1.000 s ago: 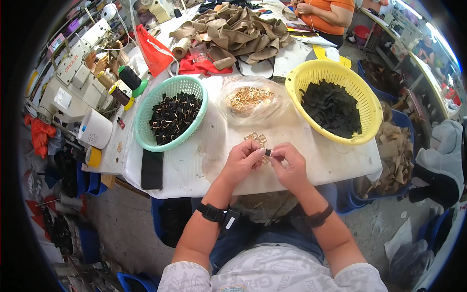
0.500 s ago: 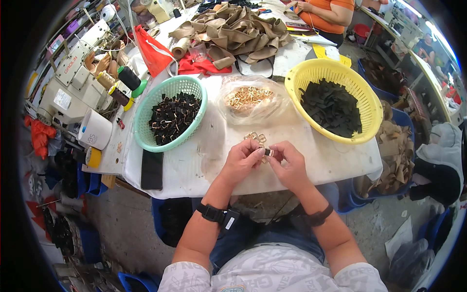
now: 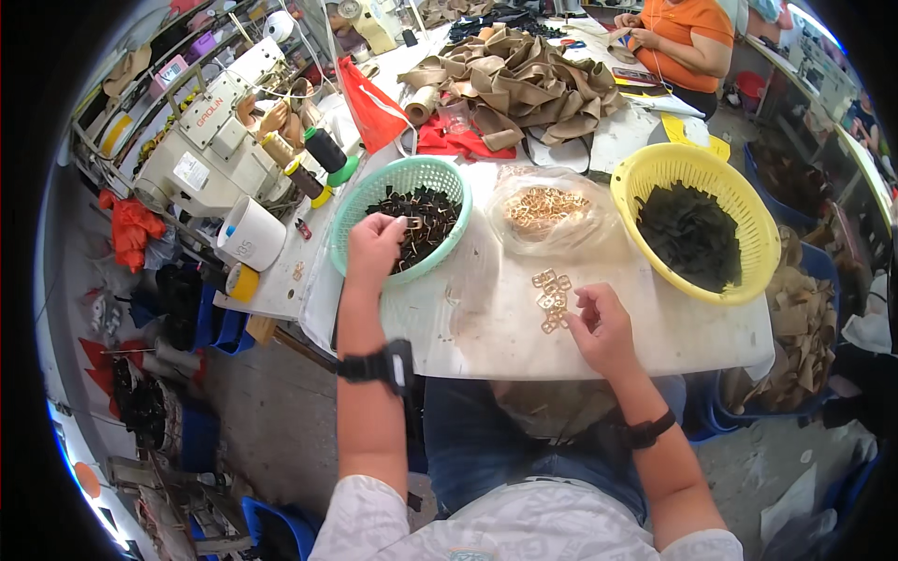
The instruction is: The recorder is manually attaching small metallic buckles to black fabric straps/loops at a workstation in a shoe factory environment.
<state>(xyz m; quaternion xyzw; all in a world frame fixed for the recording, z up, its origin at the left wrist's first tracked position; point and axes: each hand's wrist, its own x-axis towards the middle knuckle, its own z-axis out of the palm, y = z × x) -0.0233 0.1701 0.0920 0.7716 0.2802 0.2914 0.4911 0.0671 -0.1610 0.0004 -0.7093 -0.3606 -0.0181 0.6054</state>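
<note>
Over the mint-green basket (image 3: 348, 245) at the left, my left hand (image 3: 372, 251) pinches a gold metal buckle (image 3: 412, 222) at its fingertips. Below it in that basket lie several buckles with black fabric loops (image 3: 426, 245). My right hand (image 3: 603, 327) rests by the table's front edge, thumb and forefinger apart, with nothing visible between them. Its fingertips are close beside a small pile of bare gold buckles (image 3: 550, 297). Farther back, a clear plastic bag (image 3: 524, 238) holds more gold buckles (image 3: 547, 205). Black fabric strips (image 3: 687, 234) fill a yellow basket (image 3: 625, 182) at the right.
A heap of brown fabric pieces (image 3: 524, 84) covers the table's far part. Sewing machine (image 3: 210, 140), thread cones (image 3: 325, 150) and a white tub (image 3: 251, 234) stand left. A co-worker in orange (image 3: 687, 42) handles material at the far right. Blue bins (image 3: 814, 280) flank the table.
My hands have parted from the black-looped buckle they worked on together. The left went to the green basket with a buckle; the right moved beside the loose buckles. The view has shifted.
</note>
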